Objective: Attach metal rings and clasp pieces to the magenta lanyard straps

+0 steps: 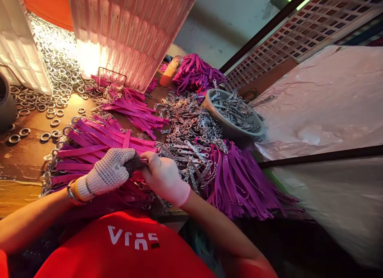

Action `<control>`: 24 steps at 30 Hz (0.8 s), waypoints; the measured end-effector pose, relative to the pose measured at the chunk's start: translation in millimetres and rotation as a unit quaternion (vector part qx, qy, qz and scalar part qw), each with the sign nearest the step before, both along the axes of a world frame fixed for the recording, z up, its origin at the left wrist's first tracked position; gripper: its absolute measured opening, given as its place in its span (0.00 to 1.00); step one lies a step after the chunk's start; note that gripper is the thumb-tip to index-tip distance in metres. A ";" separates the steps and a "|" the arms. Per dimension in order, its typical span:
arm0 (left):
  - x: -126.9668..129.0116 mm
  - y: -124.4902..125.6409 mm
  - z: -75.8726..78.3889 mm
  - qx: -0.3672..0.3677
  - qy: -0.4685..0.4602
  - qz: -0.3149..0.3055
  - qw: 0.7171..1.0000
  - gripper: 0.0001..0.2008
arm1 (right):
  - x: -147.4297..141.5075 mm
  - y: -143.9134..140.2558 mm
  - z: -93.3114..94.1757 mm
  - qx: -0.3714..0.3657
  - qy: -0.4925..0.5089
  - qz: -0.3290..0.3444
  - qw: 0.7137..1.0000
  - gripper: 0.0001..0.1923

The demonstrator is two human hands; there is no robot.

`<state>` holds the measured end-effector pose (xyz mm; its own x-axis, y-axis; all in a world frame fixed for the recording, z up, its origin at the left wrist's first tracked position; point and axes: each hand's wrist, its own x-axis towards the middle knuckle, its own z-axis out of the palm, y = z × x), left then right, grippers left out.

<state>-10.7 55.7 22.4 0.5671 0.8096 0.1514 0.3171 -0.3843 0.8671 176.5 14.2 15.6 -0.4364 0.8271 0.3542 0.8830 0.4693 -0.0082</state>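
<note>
My left hand [109, 172], in a white glove with dark dots, is closed in front of my chest, its fingertips at a small dark piece [134, 164] whose kind I cannot make out. My right hand [166, 178], in a plain white glove, pinches against the other side of it, and what its fingers hold is hidden. Beneath both hands lies a heap of magenta straps [89, 140] with metal rings at their left ends. Flat metal links [191, 122] are piled just beyond my right hand. More purple straps [236, 182] hang at the table's edge to the right.
A grey bowl [217, 126] of metal links leans at the right. Loose metal rings [55, 76] cover the back left under bright light, between ribbed translucent panels [125, 34]. An orange bottle [170, 72] stands near a purple strap bundle [196, 72]. Plastic sheeting [329, 98] borders the right.
</note>
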 end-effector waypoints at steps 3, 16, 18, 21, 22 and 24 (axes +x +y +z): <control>4.6 -4.3 1.8 -0.017 -0.015 0.039 0.999 0.13 | -3.0 -3.3 -2.7 0.057 0.066 -0.044 0.995 0.18; 19.1 -38.5 -19.8 -0.011 -0.001 0.126 0.992 0.12 | -1.0 -13.1 -3.1 0.034 0.028 -0.030 0.999 0.10; 18.4 -38.6 -17.1 -0.009 0.002 0.118 0.993 0.12 | -0.7 -13.3 0.8 0.054 0.002 -0.005 0.999 0.09; 17.0 -35.0 -12.2 -0.008 -0.006 0.096 0.995 0.12 | 2.3 -12.9 10.0 0.056 -0.052 0.030 0.997 0.09; 16.3 -32.8 -10.7 -0.012 -0.007 0.083 0.996 0.12 | 4.5 -13.2 13.4 0.046 -0.067 0.038 0.996 0.08; 14.1 -27.5 -7.6 -0.027 -0.005 0.039 0.999 0.12 | 10.3 -15.4 19.5 0.023 -0.098 0.050 0.994 0.08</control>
<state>3.4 28.2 14.8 0.5007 0.8584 0.1114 0.3348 -0.3107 0.8896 186.8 -1.2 35.1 -0.5801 0.7609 0.2908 0.8143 0.5507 0.1834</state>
